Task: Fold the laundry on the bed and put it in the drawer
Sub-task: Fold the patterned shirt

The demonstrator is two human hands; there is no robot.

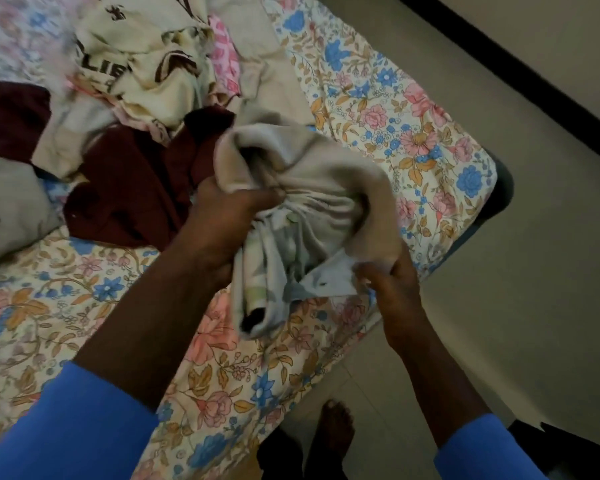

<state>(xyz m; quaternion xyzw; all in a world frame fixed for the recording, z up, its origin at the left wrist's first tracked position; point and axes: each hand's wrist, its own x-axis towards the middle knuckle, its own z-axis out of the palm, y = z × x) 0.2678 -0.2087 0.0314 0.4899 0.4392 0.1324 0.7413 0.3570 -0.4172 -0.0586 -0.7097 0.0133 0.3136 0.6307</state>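
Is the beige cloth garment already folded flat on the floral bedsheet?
No: the left hand and the right hand grip the beige cloth garment, bunched, not laid flat on the floral bedsheet.

floor (534,271): pale tiles | baseboard (534,76): dark | light: dim

I wear a long-sleeved top in plain bright blue. My left sleeve (66,427) looks soft and matte, with a few gentle folds, and its cuff ends well short of the wrist, so the forearm is bare down to my left hand (222,209). My right sleeve (482,452) is the same blue. Its cuff makes a straight edge partway along the forearm, and my right hand (392,282) is bare too. Lower down, one foot (336,427) is bare, toes showing, and dark cloth from my lower garment (278,455) hangs just beside it.
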